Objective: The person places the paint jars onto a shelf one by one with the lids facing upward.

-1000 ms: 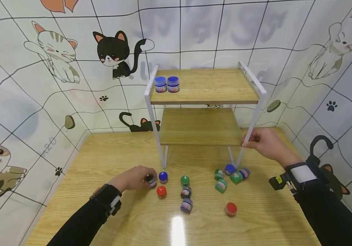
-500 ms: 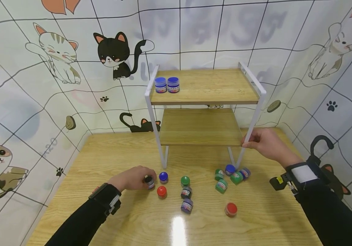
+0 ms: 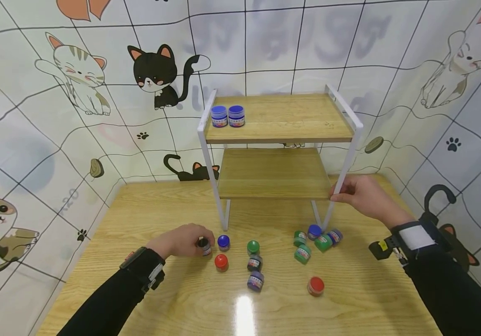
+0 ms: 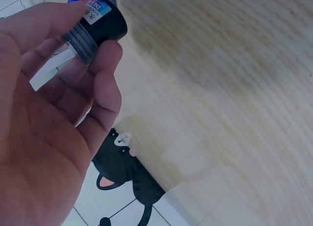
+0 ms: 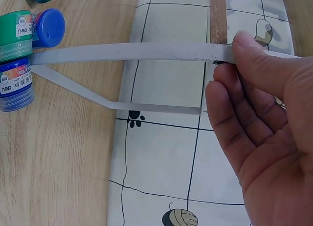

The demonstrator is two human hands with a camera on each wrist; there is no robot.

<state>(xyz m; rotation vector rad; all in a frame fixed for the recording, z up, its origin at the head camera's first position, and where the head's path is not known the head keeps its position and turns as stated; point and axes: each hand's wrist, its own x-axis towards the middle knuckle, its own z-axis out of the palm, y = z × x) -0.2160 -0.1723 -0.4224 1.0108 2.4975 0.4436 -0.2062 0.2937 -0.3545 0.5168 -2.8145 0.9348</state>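
Observation:
My left hand [image 3: 184, 240] pinches a small black paint jar [image 4: 108, 24] between thumb and fingers, low over the table's left side. A blue-capped jar [image 3: 224, 242] and a red-capped jar [image 3: 221, 262] stand just right of it. With thumb and curled fingers, my right hand [image 3: 359, 193] grips the white metal leg [image 5: 146, 52] of a two-tier wooden shelf [image 3: 274, 175], at the height of the lower board. Two blue paint jars [image 3: 236, 116] stand side by side on the top board [image 3: 290, 116], at its left end.
Green, black and purple jars [image 3: 255, 281] form a line in mid-table. Several green [image 3: 302, 254] and blue jars [image 3: 314, 232] cluster by the shelf's right foot, some lying tipped. A red jar [image 3: 316, 286] stands nearer the front. Cat-patterned sheeting [image 3: 160, 126] surrounds the table.
My left hand shifts very slightly, still pinching the black jar, which turns a little in the fingers. My right hand stays on the shelf leg.

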